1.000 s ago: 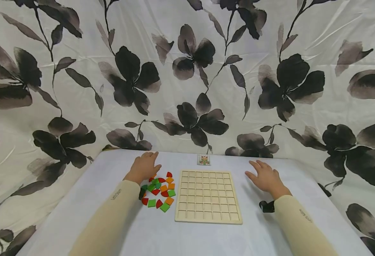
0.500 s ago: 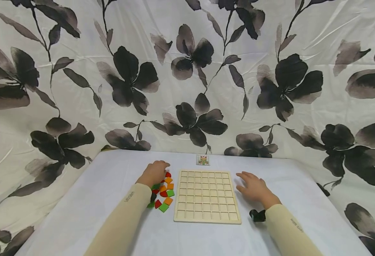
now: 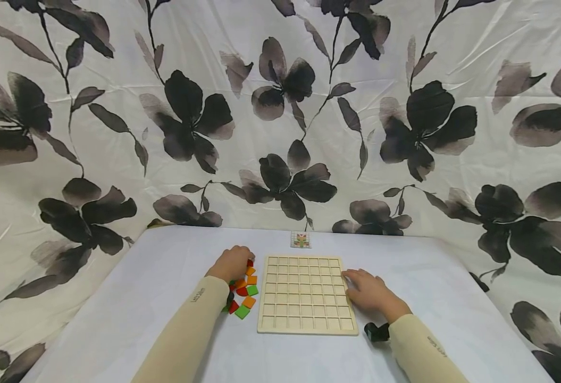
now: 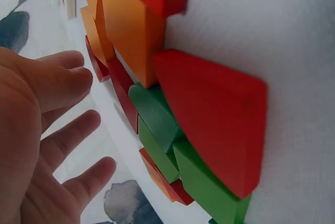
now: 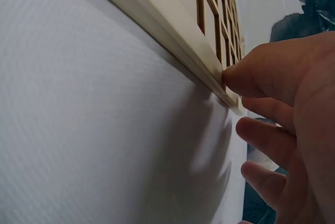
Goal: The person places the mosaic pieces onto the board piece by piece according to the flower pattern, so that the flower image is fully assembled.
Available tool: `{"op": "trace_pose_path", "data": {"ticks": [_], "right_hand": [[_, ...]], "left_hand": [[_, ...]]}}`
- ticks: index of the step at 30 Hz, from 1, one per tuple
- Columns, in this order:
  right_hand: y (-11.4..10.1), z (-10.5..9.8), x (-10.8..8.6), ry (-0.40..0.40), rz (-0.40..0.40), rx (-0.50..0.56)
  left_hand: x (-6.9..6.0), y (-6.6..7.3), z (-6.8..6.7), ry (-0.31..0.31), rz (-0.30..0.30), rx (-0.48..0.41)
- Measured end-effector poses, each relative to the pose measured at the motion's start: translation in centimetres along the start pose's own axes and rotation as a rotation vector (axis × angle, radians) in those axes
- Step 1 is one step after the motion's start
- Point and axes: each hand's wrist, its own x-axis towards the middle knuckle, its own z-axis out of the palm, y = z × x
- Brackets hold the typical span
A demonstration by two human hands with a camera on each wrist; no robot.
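My left hand [image 3: 231, 263] is over the upper part of a group of coloured pieces [image 3: 252, 290], covering some of them. The left wrist view shows its fingers [image 4: 78, 135] spread loosely beside red [image 4: 209, 114], orange [image 4: 128, 30] and green [image 4: 201, 177] pieces, holding none. To the right lies a wooden grid board [image 3: 307, 295], its compartments empty. My right hand [image 3: 375, 293] is at the board's right edge; in the right wrist view the thumb tip touches the rim [image 5: 172, 30] and the other fingers are relaxed, apart from one another.
A small card with a coloured grid pattern [image 3: 301, 240] lies behind the board near the table's back edge. The white-covered table [image 3: 165, 276] meets a floral cloth backdrop [image 3: 242, 133]. A black device [image 3: 377, 332] is at my right wrist.
My left hand has moved right and lower over the pieces. My right hand has moved left from beside the board to its right edge. The pieces and board look unmoved.
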Motion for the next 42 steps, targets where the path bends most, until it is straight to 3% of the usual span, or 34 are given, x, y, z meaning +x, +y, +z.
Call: {"op": "trace_pose_path", "data": {"ticks": [11,25,33,39,42], "right_hand": [[-0.3,0.1,-0.3,-0.019,-0.024,0.017],[-0.2,-0.1,-0.6,-0.066,-0.031,0.069],[-0.2,-0.3,-0.8,-0.060,-0.035,0.093],[-0.2,-0.2,-0.8,-0.072,-0.030,0.077],[-0.3,-0.2,-0.9,-0.074,-0.030,0.079]], "left_hand": [[0.7,-0.4,0.4,-0.022,0.012,-0.010],[1.0,-0.3,-0.9,0.018,0.060,-0.038],[1.3,1.1,-1.3,0.074,0.089,-0.212],[1.0,3.5,-1.5,0.062,0.107,-0.391],[1.0,4.5,-1.1,0.083,0.149,-0.437]]}}
